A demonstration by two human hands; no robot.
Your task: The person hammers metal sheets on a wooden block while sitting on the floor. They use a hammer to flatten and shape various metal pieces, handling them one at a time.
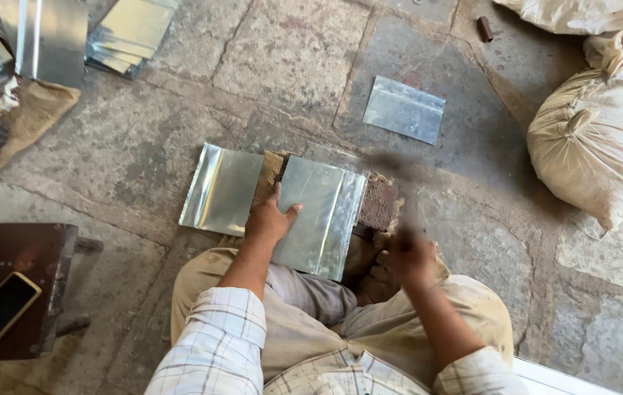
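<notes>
Left hand (271, 218) lies spread, palm down, on the shiny rectangular tin sheet (318, 216), apparently pinning it flat over the dark rusty iron block (378, 203). Right hand (408, 256), near the block's close edge, is motion-blurred; grip cannot be told. Right of the block: tied beige cloth sack (595, 139), contents hidden.

Creased metal sheet (320, 216) on block (378, 203), second sheet (221, 189) just left.

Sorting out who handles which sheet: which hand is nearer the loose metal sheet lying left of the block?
Left. The left hand rests beside that loose metal sheet; the right hand is farther off, across the block.
</notes>
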